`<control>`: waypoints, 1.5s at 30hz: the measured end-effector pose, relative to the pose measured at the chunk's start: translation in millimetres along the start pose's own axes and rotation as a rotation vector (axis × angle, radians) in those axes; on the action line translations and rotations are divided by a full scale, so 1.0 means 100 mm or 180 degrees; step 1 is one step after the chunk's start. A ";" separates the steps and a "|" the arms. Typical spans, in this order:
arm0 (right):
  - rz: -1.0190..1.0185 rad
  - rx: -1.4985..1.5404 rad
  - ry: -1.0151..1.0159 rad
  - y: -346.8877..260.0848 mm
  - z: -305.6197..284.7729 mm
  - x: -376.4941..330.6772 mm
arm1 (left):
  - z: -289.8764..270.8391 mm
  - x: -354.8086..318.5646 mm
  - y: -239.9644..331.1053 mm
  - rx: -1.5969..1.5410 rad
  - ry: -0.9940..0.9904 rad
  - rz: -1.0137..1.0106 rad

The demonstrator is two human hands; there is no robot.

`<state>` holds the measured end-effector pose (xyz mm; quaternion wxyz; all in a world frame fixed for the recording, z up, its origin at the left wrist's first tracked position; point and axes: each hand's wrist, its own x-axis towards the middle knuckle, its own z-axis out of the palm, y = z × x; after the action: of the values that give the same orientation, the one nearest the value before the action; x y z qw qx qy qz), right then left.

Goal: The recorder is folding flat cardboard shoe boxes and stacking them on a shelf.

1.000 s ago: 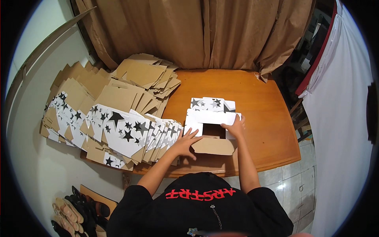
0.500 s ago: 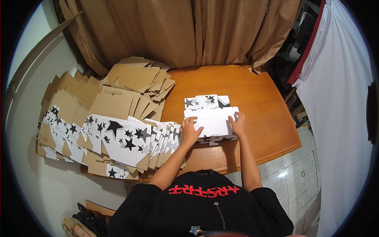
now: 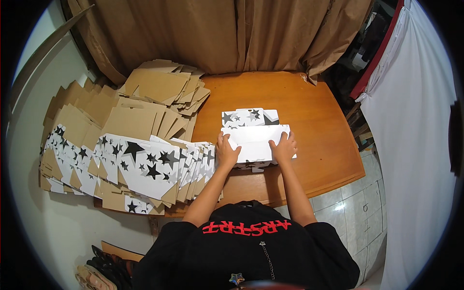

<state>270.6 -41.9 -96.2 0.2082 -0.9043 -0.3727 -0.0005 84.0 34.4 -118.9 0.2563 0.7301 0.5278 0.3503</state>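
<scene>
A white cardboard box (image 3: 256, 141) with a black and grey star print lies on the wooden table in front of me. My left hand (image 3: 227, 151) grips its left end, thumb pointing inward over the white surface. At the opposite end my right hand (image 3: 283, 147) holds on the same way, fingers along the outer side. Just beyond the box, a star-printed cardboard panel (image 3: 241, 117) sticks out; whether it belongs to the same box I cannot tell. The box's underside is hidden.
Overlapping flat cardboard blanks, brown and star-printed (image 3: 150, 166), cover the table's left side. The wooden table (image 3: 319, 125) ends at a curved right edge above a tiled floor (image 3: 355, 217). A brown curtain (image 3: 193, 38) hangs behind, a white cloth (image 3: 415, 145) at right.
My thumbs have moved further inward over the box, and its white surface now looks sunken between raised edges. My hands stay at its two ends. The view has shifted slightly.
</scene>
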 end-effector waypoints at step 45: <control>-0.3025 -0.0310 -0.1296 -0.41 0.04 0.51 | -0.21 -0.35 -0.22 -0.1350 -0.0760 -0.0067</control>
<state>279.1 20.1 -76.8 0.0660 -0.6256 -0.7747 0.0636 47.8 8.3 -130.9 0.4681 0.6906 0.4160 0.3619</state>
